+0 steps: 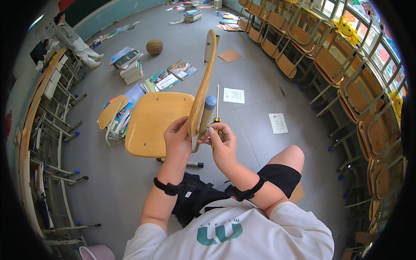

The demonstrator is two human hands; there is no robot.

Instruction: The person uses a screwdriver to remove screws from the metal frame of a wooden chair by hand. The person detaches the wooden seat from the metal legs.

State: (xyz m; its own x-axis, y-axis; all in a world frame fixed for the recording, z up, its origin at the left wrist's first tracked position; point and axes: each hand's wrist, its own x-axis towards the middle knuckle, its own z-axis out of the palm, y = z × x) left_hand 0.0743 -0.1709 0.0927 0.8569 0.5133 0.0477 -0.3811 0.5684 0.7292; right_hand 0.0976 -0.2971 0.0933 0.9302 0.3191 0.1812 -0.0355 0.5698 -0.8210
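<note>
A wooden chair backrest [203, 89] stands edge-on in front of me, beside the chair's wooden seat [161, 123]. My left hand [177, 136] is closed on the backrest's lower edge. A metal tube with a blue end cap [210, 101] runs along the backrest's right side. My right hand [224, 145] is closed around a screwdriver [217, 121] with a yellow and black handle, its shaft pointing up and away. The thumb and index finger of that hand pinch together at the tube; whether a small part is between them I cannot make out.
Wooden chairs [327, 65] line the right wall; desks [32, 121] line the left. Stacked books [131, 71], spread books [164, 80], a basketball [154, 47] and paper sheets [234, 95] lie on the floor. Another person [73, 39] leans at the far left. A pink bucket [96, 252] sits at the lower left.
</note>
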